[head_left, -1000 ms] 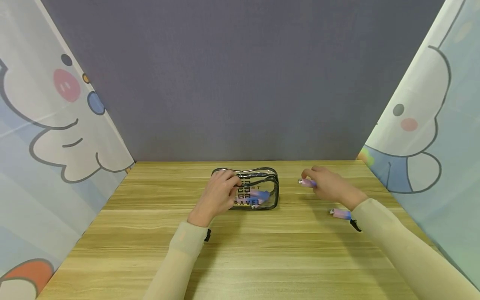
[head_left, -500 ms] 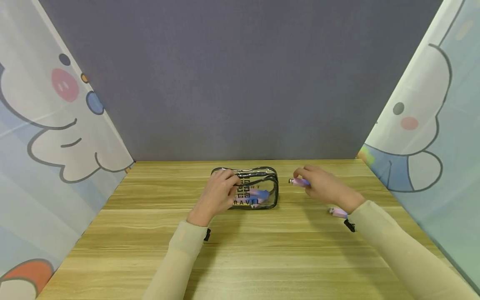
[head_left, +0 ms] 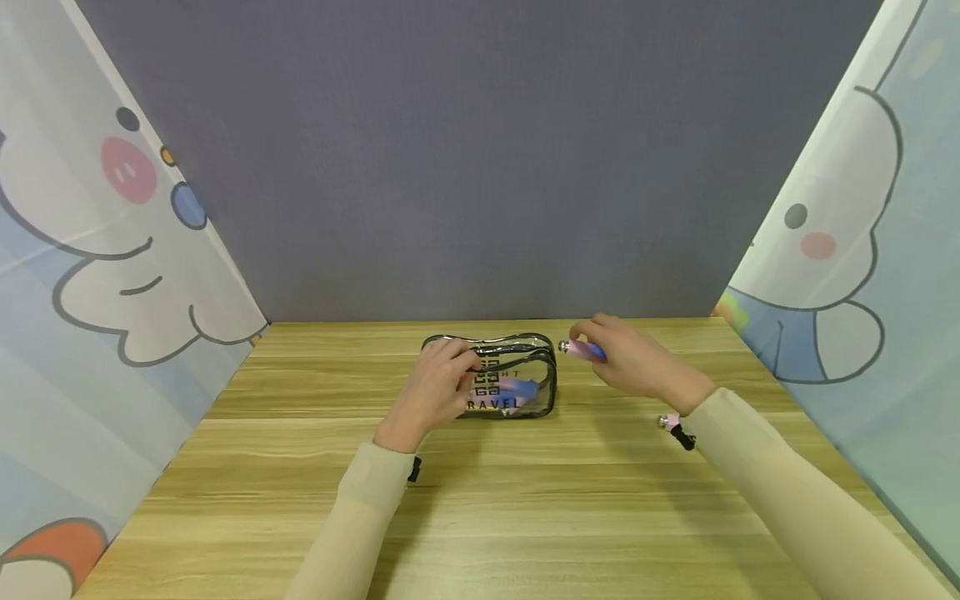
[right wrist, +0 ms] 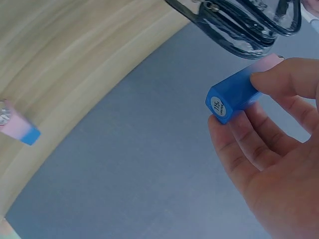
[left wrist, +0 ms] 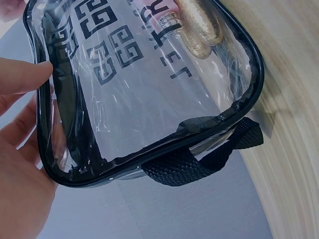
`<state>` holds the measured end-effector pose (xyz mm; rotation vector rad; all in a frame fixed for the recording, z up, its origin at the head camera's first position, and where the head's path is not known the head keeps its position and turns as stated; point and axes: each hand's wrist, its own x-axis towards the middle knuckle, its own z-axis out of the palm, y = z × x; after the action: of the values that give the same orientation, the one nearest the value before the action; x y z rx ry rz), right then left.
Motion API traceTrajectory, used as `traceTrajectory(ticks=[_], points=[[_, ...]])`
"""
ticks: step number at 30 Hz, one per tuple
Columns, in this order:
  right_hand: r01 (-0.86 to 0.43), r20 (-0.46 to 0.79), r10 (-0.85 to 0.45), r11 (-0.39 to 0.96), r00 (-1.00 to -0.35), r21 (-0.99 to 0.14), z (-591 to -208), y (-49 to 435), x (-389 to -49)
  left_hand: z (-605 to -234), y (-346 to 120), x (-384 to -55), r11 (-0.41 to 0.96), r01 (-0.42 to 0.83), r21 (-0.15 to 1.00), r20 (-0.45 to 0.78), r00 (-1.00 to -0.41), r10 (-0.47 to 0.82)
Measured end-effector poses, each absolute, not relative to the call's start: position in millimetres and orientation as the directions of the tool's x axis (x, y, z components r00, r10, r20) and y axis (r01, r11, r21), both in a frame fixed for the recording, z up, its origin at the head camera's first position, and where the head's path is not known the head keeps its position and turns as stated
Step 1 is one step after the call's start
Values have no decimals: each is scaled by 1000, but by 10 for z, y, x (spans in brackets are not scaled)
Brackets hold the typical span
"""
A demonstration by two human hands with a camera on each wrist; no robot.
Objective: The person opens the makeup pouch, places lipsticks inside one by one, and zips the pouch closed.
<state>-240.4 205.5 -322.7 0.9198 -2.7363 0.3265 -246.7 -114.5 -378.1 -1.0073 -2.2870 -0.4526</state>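
Note:
My left hand [head_left: 435, 379] pinches the top edge of a clear zip pouch [head_left: 555, 385] with black piping and black lettering. In the left wrist view, thumb and fingers lie on either side of the pouch's piped edge [left wrist: 44, 114]. Inside the pouch are pink-and-blue tubes [head_left: 525, 389] and gold glittery rounded pieces [left wrist: 202, 22]. My right hand [head_left: 633, 358] holds a pink-to-blue lipstick tube [head_left: 587, 350] between thumb and fingers, its silvery end pointing left, close to the pouch's upper right corner. A round label marks the tube's blue end [right wrist: 218, 106].
A second pink-and-blue tube [head_left: 671, 422] lies on the wooden table [head_left: 525, 517], partly hidden by my right sleeve [head_left: 780, 467]. A black strap loop [left wrist: 182, 167] sticks out from the pouch's end. A grey panel [head_left: 480, 167] stands behind; printed cloths flank both sides.
My right hand has moved left and slightly up with the lipstick tube, closer to the pouch. Its sleeve covers more of the second tube. The left hand and pouch have stayed put.

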Motion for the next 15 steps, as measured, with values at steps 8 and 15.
traceTrajectory(ticks=[8,15], points=[[-603,253,-560,785,-789,-143,-3092,1903,-2413,-3781,-1153,-2457,644,762,66,647,-525,554],[-608,251,-568,784,-784,-125,-3015,1807,-2445,-3776,-1160,-2450,644,763,54,647,-518,559]])
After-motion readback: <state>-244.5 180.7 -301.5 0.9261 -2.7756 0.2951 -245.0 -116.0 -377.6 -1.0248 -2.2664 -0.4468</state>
